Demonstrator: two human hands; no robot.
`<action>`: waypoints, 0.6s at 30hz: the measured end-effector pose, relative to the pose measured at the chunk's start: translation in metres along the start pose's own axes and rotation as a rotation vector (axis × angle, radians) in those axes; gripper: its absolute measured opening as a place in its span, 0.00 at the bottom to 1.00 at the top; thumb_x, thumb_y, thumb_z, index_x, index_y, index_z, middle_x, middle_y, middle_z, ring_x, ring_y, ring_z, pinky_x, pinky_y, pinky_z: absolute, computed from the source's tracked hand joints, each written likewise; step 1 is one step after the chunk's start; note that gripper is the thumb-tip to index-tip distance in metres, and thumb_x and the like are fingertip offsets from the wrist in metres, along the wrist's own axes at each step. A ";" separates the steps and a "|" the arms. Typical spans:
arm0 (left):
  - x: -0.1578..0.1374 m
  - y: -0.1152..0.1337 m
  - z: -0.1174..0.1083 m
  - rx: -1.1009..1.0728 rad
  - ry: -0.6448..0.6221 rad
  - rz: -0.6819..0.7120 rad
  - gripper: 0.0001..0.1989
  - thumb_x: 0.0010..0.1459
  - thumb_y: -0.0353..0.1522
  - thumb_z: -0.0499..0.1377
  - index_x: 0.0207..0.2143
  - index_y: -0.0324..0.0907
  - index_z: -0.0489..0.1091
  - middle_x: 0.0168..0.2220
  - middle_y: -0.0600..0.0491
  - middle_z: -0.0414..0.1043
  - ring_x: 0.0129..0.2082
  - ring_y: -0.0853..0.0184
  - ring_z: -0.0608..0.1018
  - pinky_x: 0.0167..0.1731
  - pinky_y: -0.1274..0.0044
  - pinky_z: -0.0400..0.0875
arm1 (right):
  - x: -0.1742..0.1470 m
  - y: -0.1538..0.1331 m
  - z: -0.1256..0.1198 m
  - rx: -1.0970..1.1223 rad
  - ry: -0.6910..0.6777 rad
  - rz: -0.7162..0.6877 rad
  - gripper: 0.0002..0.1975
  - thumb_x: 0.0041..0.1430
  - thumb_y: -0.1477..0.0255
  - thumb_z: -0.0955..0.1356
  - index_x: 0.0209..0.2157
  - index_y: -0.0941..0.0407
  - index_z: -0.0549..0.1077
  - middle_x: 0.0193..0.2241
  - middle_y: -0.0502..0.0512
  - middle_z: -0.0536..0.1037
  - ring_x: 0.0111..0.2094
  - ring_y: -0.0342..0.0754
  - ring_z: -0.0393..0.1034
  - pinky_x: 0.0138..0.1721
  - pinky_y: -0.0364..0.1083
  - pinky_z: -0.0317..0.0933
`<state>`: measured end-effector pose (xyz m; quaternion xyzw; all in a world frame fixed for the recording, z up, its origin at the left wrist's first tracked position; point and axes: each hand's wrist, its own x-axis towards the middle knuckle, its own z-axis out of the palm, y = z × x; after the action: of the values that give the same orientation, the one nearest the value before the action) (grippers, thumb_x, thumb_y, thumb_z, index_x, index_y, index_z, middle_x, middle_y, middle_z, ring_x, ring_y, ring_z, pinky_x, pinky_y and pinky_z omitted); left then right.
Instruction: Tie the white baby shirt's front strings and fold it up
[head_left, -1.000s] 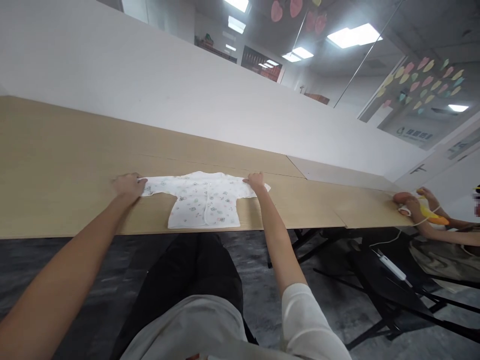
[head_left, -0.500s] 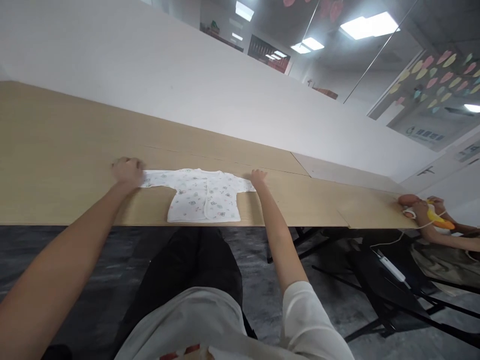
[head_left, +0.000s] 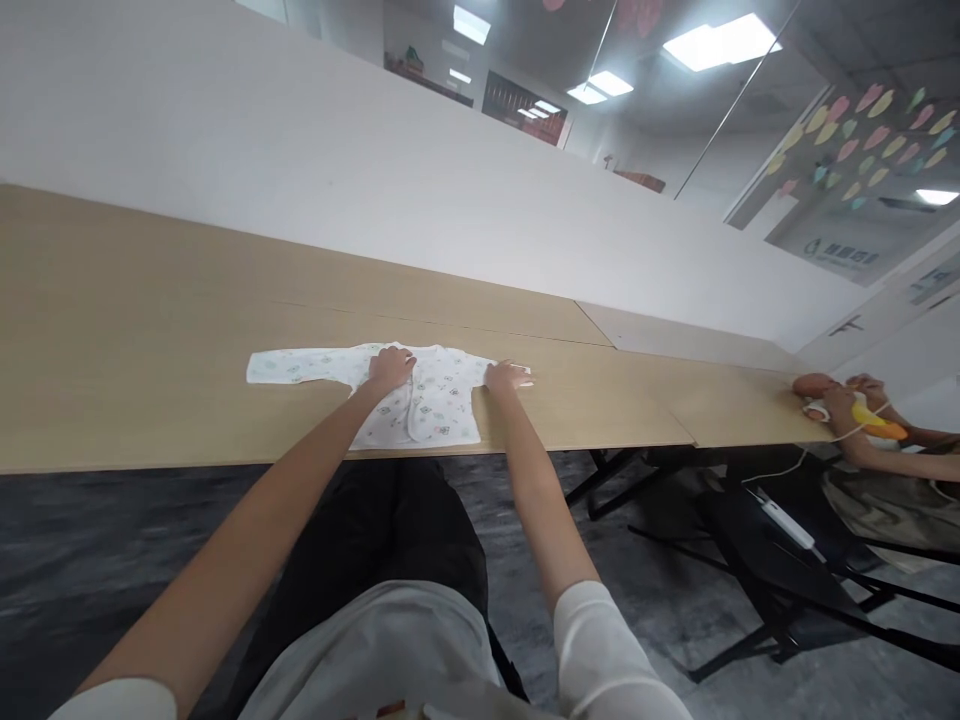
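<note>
A white baby shirt [head_left: 442, 400] with small printed figures lies spread flat on the wooden table, its front opening facing up and both sleeves stretched sideways. My left hand [head_left: 391, 368] rests on the upper chest of the shirt, left of the front opening, with its fingers laid on the cloth. On the right sleeve lies my right hand [head_left: 506, 376], palm down and fingers apart, and the cuff shows beyond the fingertips. The left sleeve lies untouched on the tabletop.
The long table [head_left: 150, 350] runs along a white wall [head_left: 300, 170] with glass above. At the far right, another person's hands [head_left: 840, 400] hold a doll [head_left: 814, 385] with something yellow. A black folding chair [head_left: 772, 560] with a white power strip [head_left: 787, 524] stands below.
My left hand has left the left cuff and moved right onto the shirt's chest. My right hand has shifted slightly down and left, its fingers now spread over the sleeve.
</note>
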<state>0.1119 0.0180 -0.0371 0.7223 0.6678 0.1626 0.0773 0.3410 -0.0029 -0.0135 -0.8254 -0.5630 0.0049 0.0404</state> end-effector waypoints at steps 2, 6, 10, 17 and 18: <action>0.002 0.000 0.005 -0.018 0.026 -0.043 0.21 0.63 0.38 0.50 0.48 0.42 0.79 0.53 0.39 0.74 0.53 0.48 0.73 0.50 0.62 0.68 | -0.002 -0.016 0.003 -0.009 0.117 0.060 0.26 0.70 0.68 0.59 0.61 0.72 0.65 0.57 0.89 0.67 0.60 0.72 0.65 0.56 0.74 0.52; 0.001 -0.001 0.013 -0.089 0.122 -0.066 0.19 0.60 0.39 0.55 0.48 0.44 0.80 0.50 0.41 0.77 0.53 0.48 0.73 0.51 0.62 0.67 | -0.009 -0.072 0.014 0.138 0.145 -0.344 0.17 0.67 0.79 0.61 0.52 0.65 0.74 0.50 0.74 0.77 0.54 0.57 0.72 0.54 0.53 0.64; -0.002 -0.005 0.018 -0.140 0.157 -0.014 0.20 0.58 0.34 0.54 0.48 0.42 0.79 0.47 0.44 0.80 0.49 0.53 0.76 0.48 0.68 0.68 | -0.023 -0.124 0.034 0.424 0.083 -0.415 0.12 0.66 0.77 0.64 0.44 0.59 0.79 0.45 0.64 0.80 0.46 0.51 0.76 0.45 0.43 0.67; -0.003 -0.006 0.018 -0.178 0.163 -0.021 0.20 0.57 0.32 0.53 0.47 0.41 0.80 0.46 0.45 0.80 0.48 0.55 0.78 0.48 0.71 0.69 | -0.027 -0.130 0.055 0.764 0.138 -0.324 0.14 0.62 0.80 0.64 0.42 0.60 0.80 0.43 0.61 0.82 0.46 0.48 0.76 0.50 0.42 0.65; -0.002 -0.005 0.018 -0.185 0.162 -0.029 0.19 0.57 0.32 0.54 0.47 0.40 0.80 0.46 0.44 0.80 0.48 0.55 0.78 0.47 0.71 0.69 | -0.026 -0.128 0.056 0.798 0.132 -0.319 0.14 0.60 0.81 0.64 0.42 0.60 0.80 0.42 0.59 0.82 0.45 0.48 0.76 0.49 0.42 0.65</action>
<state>0.1131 0.0181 -0.0563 0.6866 0.6645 0.2804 0.0917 0.2099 0.0231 -0.0609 -0.6463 -0.6338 0.1629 0.3925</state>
